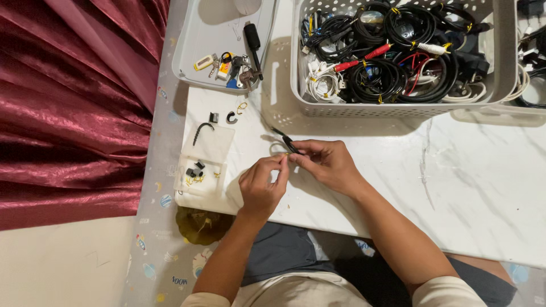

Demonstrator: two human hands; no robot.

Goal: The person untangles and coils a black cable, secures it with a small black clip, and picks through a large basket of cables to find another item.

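Both hands meet over the white marble tabletop [466, 187]: left hand [260, 187] pinches one end of a small yellow twist tie [287, 163], fingers together, while right hand [329, 165] grips the tie's other end and a thin black cable [287, 142]. Fastening appears underway; twisting comes next. Beyond sit a clear parts box [206, 156] and a cable-filled basket [392, 108].

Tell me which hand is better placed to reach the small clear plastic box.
Probably the left hand: the clear plastic box lies just beside it, on its outer side. The right hand holds a black cable end and is farther away.
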